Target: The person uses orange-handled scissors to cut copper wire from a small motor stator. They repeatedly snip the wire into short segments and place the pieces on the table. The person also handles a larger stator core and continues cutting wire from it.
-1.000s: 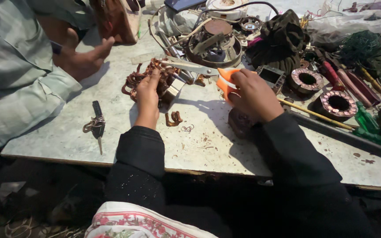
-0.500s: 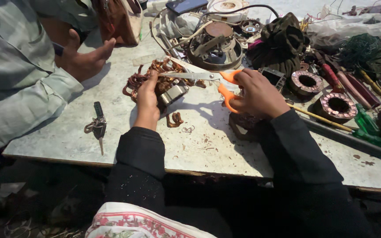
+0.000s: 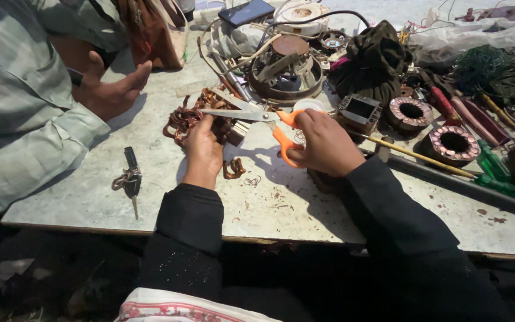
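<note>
Head view, right hand (image 3: 326,143) gripping scissors (image 3: 257,119)

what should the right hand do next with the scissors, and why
Probably close the blades on a strand. The right hand holds the orange-handled scissors with their tips at the tangle of copper wire, and the left hand already pins that tangle against the table.

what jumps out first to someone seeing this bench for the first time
At the centre, the right hand holds orange-handled scissors, blades pointing at a tangle of copper wire that the left hand steadies. At upper left another person's hand rests; wound motor stators lie at right.
</note>
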